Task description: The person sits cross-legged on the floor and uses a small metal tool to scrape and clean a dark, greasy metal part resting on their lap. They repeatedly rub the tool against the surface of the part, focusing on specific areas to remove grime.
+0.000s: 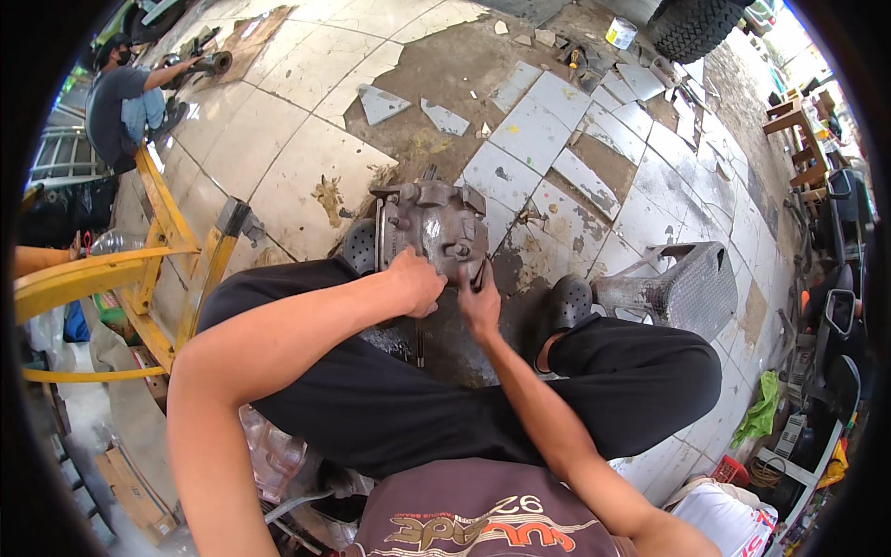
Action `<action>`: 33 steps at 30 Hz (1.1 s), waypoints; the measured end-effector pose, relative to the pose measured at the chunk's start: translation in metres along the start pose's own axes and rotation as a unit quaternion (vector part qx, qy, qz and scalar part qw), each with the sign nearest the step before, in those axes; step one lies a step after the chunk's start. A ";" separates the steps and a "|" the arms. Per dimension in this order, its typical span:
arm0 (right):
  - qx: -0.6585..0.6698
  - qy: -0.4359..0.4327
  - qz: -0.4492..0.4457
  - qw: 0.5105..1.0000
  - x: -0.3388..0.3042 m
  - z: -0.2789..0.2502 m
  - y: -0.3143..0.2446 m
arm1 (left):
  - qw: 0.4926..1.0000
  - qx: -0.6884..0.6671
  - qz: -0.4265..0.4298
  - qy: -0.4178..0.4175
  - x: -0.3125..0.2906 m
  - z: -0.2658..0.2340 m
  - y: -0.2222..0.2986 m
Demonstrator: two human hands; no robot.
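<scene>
A heavy grey-brown metal casing [434, 221], which looks like a gearbox housing, sits on the dirty floor between my feet. Its surface has a wet shine, with bosses and bolt holes around it. My left hand [417, 282] is closed at the casing's near edge, fingers curled; whatever they hold is hidden. My right hand [479, 297] grips the near right corner of the casing, thumb and fingers around a dark edge there. A thin dark rod [419, 345] shows on the floor just below my left hand.
At left stands a yellow metal frame [156, 255]. A worn metal step stool [682, 290] is by my right foot. Broken tiles [445, 117] lie beyond the casing, near a white can [621, 33] and a tyre [691, 28]. A co-worker [125, 102] crouches far left, handling a metal part.
</scene>
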State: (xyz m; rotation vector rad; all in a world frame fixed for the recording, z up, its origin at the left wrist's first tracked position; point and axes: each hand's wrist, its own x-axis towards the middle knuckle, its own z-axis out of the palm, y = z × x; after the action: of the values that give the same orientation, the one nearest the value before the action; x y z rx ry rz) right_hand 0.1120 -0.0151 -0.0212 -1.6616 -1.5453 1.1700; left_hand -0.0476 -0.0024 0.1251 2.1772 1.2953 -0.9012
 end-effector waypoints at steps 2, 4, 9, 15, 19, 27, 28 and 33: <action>-0.064 0.107 -0.144 0.982 -0.012 0.018 0.014 | 1.000 0.001 0.002 -0.002 -0.006 -0.007 -0.003; 0.006 -0.034 0.014 0.999 0.005 -0.002 -0.017 | 1.000 -0.014 -0.001 -0.011 -0.007 0.003 0.000; -0.070 0.028 -0.034 0.997 -0.006 0.004 0.000 | 1.000 -0.003 0.001 -0.018 -0.001 0.000 0.000; 0.022 -0.055 0.074 0.995 0.010 -0.012 -0.037 | 1.000 -0.014 -0.004 0.000 -0.003 -0.001 -0.002; -0.046 0.010 -0.029 0.998 -0.008 0.014 -0.007 | 1.000 -0.005 -0.003 -0.010 0.000 -0.008 0.001; -0.014 -0.069 0.053 0.996 -0.010 -0.002 -0.021 | 1.000 -0.014 -0.012 -0.006 -0.010 0.003 0.001; 0.025 -0.105 0.083 0.991 0.004 -0.009 -0.023 | 1.000 -0.020 -0.016 -0.004 -0.011 0.005 -0.001; -0.063 0.021 -0.076 0.995 -0.005 0.017 -0.004 | 0.999 -0.016 -0.021 0.019 -0.008 0.009 -0.007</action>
State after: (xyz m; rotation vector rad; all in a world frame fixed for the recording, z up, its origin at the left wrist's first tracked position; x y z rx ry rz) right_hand 0.0950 -0.0216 -0.0246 -1.6049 -1.7164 0.9724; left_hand -0.0590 -0.0099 0.1247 2.1596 1.3694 -0.8524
